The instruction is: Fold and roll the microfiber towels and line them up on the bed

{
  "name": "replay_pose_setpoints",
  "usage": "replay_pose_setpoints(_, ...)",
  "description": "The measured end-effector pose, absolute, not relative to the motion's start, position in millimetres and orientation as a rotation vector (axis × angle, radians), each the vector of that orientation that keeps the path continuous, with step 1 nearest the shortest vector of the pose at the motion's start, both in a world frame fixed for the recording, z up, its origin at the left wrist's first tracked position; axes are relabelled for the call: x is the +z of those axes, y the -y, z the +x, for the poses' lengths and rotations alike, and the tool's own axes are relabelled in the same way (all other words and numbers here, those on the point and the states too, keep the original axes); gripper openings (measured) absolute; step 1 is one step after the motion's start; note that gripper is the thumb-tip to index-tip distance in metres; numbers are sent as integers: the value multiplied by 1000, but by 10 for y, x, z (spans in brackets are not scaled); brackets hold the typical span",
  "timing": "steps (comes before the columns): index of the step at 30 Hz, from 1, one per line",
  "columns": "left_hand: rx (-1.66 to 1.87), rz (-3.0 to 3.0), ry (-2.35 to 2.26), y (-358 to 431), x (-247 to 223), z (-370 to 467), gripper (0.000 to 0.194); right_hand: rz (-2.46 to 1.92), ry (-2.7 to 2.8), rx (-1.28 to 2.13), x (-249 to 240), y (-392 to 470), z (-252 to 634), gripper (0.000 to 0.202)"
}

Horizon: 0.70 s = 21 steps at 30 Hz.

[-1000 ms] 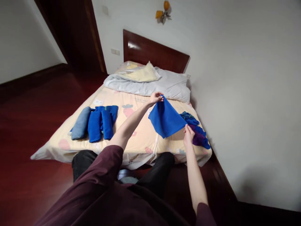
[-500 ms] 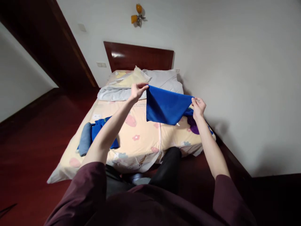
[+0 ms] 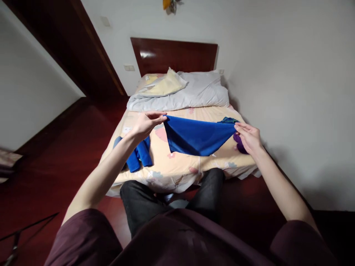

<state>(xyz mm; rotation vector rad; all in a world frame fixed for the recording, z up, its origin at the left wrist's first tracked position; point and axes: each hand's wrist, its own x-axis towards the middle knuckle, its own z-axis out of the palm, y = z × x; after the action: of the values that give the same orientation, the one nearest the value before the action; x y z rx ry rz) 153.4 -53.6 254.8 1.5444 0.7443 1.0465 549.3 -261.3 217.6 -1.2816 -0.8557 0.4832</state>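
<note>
A thin blue cloth point(image 3: 198, 136) hangs stretched above the bed, its top edge pulled nearly straight and its lower part drooping. My left hand point(image 3: 146, 123) pinches the upper left corner between thumb and fingers. At the other end my right hand point(image 3: 249, 137) pinches the upper right corner. Below my left forearm lie rolled or folded blue garments point(image 3: 140, 157), partly hidden by the arm. By my right hand rest a purple item point(image 3: 240, 144) and a dark teal one point(image 3: 229, 120), both partly covered from view.
The bed has a floral sheet point(image 3: 177, 162), a grey quilt point(image 3: 199, 98) and a pale yellow cloth or pillow point(image 3: 169, 84) near the headboard point(image 3: 177, 55). A wall point(image 3: 299, 103) borders the right side. A thin black stand point(image 3: 30, 226) is on the floor at left.
My hands have moved farther apart, drawing the cloth's top edge wider and tighter. Both appear lower in the view, which has itself shifted. The corners stay pinched.
</note>
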Motion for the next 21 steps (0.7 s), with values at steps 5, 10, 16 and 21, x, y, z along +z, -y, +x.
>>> replay_pose_setpoints(5, 989, 1458, -881, 613, 2385, 1150, 57, -1338, 864, 678, 2178, 2560, 5272, 51)
replay_pose_setpoints(10, 961, 1442, -961, 407, 2121, 950, 56, -1399, 827, 814, 1998, 2180, 5183, 48)
replay_pose_setpoints(16, 929, 1451, -1039, -159, 1651, 1013, 51, -1514, 799, 851, 1595, 1383, 5152, 46)
replay_pose_setpoints(21, 1079, 1567, -1083, -767, 1509, 1216, 35, -1487, 827, 659, 1411, 623, 5030, 43)
